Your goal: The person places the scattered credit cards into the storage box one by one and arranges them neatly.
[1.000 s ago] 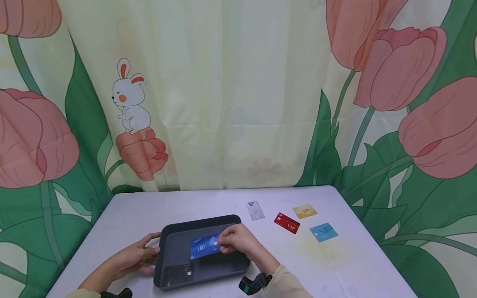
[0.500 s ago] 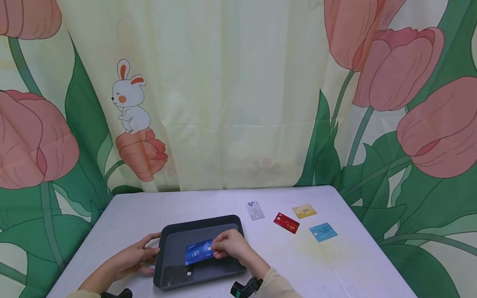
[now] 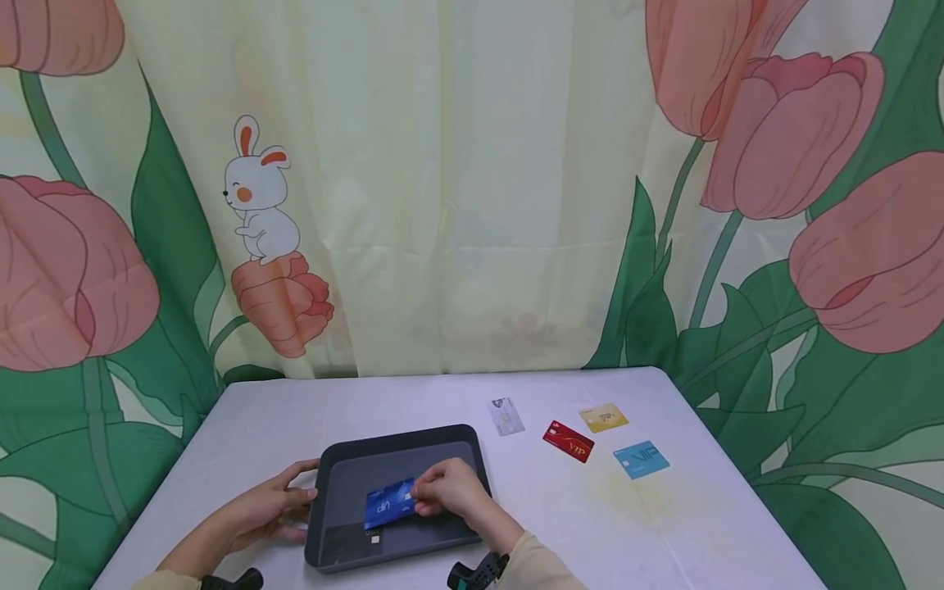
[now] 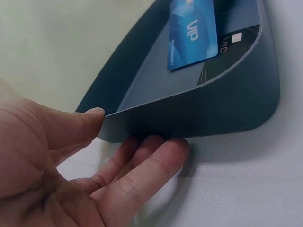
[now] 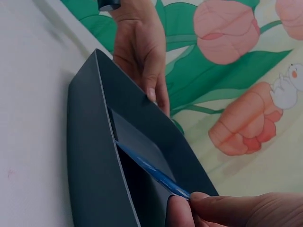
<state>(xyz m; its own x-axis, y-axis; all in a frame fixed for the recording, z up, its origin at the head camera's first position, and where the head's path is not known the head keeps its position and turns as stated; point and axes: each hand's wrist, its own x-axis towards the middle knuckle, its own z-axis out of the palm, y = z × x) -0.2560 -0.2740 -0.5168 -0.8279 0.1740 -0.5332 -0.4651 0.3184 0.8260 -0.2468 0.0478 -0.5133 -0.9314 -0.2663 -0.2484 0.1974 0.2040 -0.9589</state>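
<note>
The dark blue card (image 3: 388,501) is pinched by the right hand (image 3: 448,492) low inside the grey tray (image 3: 401,438) — apparently being laid down. The tray's rim is gripped by the left hand (image 3: 274,508), thumb on top. Release seems due — fingers opened gently.

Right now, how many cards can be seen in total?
6: a dark blue card held by the right hand over the tray, a black card inside it, and white, red, gold and light blue on the table.

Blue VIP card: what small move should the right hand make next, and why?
Probably lower the blue VIP card flat and let go. The right hand pinches it just above the tray floor, partly over a black card, while the left hand steadies the rim.
</note>
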